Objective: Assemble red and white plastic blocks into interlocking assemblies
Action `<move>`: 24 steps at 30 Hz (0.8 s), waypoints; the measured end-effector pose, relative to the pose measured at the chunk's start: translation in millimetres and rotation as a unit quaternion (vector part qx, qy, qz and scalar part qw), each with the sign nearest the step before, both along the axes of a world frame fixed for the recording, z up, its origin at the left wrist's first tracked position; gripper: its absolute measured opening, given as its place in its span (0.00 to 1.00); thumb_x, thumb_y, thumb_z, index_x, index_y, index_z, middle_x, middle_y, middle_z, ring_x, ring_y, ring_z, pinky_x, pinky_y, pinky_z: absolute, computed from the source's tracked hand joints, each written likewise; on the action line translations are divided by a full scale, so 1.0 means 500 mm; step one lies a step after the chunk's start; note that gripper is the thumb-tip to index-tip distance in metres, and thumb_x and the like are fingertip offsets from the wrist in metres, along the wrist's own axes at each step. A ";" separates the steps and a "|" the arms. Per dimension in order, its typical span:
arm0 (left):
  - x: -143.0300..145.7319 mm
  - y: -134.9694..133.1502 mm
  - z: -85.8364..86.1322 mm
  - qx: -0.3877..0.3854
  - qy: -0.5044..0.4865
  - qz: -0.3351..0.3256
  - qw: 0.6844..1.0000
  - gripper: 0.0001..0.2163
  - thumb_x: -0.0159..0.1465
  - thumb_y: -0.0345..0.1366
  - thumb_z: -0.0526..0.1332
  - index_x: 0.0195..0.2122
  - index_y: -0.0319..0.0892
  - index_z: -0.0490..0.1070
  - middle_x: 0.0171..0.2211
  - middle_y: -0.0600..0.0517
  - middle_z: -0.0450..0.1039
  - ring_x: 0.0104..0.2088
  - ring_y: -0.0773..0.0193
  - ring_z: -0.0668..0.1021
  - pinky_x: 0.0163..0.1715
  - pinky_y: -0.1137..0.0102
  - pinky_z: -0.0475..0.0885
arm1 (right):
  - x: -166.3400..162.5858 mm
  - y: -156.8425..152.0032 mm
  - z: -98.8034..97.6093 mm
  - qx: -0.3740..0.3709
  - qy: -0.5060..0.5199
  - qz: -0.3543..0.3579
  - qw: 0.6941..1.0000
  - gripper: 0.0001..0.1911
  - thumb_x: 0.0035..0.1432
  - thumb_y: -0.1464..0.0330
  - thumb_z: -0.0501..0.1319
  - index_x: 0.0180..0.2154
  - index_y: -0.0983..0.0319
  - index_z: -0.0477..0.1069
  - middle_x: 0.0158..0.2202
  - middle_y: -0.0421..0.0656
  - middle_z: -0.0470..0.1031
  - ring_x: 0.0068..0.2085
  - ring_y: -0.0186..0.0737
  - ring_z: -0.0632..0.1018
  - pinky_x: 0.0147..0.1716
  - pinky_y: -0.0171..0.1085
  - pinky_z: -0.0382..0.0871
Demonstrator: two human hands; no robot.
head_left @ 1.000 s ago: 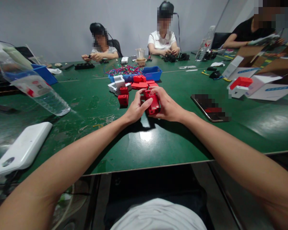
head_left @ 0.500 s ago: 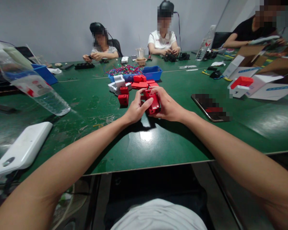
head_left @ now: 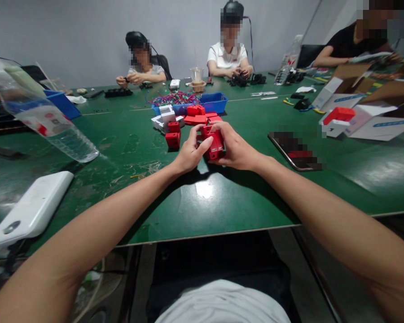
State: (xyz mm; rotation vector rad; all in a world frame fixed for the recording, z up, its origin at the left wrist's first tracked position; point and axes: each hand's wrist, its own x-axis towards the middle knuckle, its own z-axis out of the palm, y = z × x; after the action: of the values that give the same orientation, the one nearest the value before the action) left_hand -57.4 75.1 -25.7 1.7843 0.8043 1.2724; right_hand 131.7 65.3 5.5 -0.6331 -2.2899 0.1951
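Moved: the left hand (head_left: 188, 154) has slid its thumb a little further over the red plastic part (head_left: 216, 144); the arms stay put.
Left fingers: clamped on the part's left side, thumb on top.
Right hand (head_left: 236, 150): fingers wrapped tight round the part's right side.
Red plastic part: held between both hands, just above the green bench (head_left: 205, 202).
Nearby: small red blocks (head_left: 173, 137) just to the left; blue tray (head_left: 215, 102) beyond.

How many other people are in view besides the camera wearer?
3: a person in grey opposite, left of centre; a person in white opposite, at centre; a person in black at the far right. More may be off-frame.
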 end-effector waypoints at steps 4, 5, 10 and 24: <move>0.000 0.000 0.000 0.003 0.001 0.000 1.000 0.27 0.63 0.55 0.60 0.56 0.46 0.58 0.48 0.46 0.73 0.45 0.58 0.79 0.46 0.62 0.75 | 0.000 -0.002 0.002 -0.019 0.001 0.000 1.000 0.38 0.44 0.68 0.69 0.56 0.59 0.57 0.58 0.55 0.64 0.61 0.59 0.66 0.61 0.58 0.60; 0.000 0.000 0.000 0.002 0.001 -0.001 1.000 0.27 0.62 0.55 0.60 0.56 0.46 0.57 0.48 0.46 0.73 0.45 0.58 0.79 0.45 0.62 0.76 | 0.000 -0.002 0.003 -0.022 0.001 -0.001 1.000 0.38 0.44 0.68 0.70 0.56 0.59 0.57 0.58 0.55 0.64 0.61 0.59 0.66 0.61 0.58 0.60; 0.000 -0.004 0.007 -0.001 0.006 0.002 1.000 0.26 0.63 0.55 0.60 0.56 0.45 0.58 0.50 0.45 0.72 0.46 0.57 0.78 0.45 0.61 0.76 | 0.000 -0.003 0.002 -0.027 0.007 0.003 1.000 0.39 0.44 0.67 0.71 0.57 0.60 0.58 0.59 0.56 0.63 0.62 0.59 0.66 0.63 0.57 0.59; 0.005 -0.001 0.016 -0.052 -0.037 0.041 0.997 0.29 0.58 0.52 0.67 0.53 0.42 0.57 0.43 0.47 0.75 0.38 0.61 0.81 0.37 0.65 0.78 | -0.007 -0.014 0.005 -0.033 -0.002 -0.007 0.999 0.42 0.54 0.61 0.67 0.64 0.60 0.51 0.65 0.57 0.60 0.66 0.53 0.64 0.66 0.55 0.58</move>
State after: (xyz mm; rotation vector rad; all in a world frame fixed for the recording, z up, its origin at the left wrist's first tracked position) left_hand -54.7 74.7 -17.9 1.6279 0.8943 1.3173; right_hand 128.2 58.2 8.1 -0.6848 -2.2895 0.2642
